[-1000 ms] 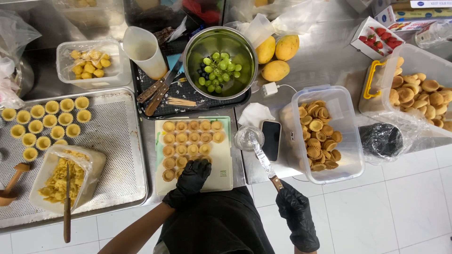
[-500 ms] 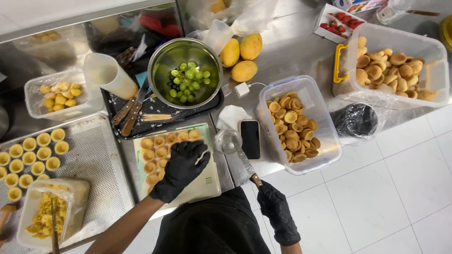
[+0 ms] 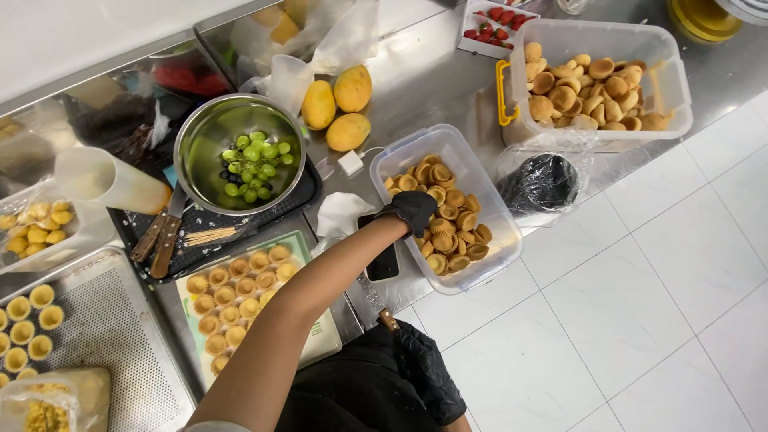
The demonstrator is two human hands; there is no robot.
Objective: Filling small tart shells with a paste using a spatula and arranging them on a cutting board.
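- Black-gloved left hand [image 3: 412, 212] reaches across my body into the clear plastic tub [image 3: 498, 254]; its fingers curl down over the tart shells [image 3: 452, 236] heaped inside; whether it has one pinched I cannot tell from up here.
- Right hand [image 3: 428, 372] sits low against the dark apron, closed around a knife [image 3: 388, 320], of which only the wooden handle end shows (the blade is hidden by the left forearm).
- The two hands are well apart: one in the tub, one down by the waist.
- The tub stands at the near edge of the steel counter [image 3: 432, 76], just beside a dark phone [image 3: 384, 260]; a white cloth [image 3: 340, 212] lies touching the phone's far end.
- Handling, as I judge it: the shells look light, dry, stiff and brittle, with thin fluted rims that would chip under a squeeze; best taken by the side wall with fingertips, loosely, one at a time.
- To the left lies a pale green tray [image 3: 320, 340] with more shells in rows; beyond it a steel bowl [image 3: 200, 140] holds green grapes [image 3: 256, 164].
- Three mangoes [image 3: 336, 100] lie near the bowl; a larger tub [image 3: 668, 60] of shells stands farther off to the right.
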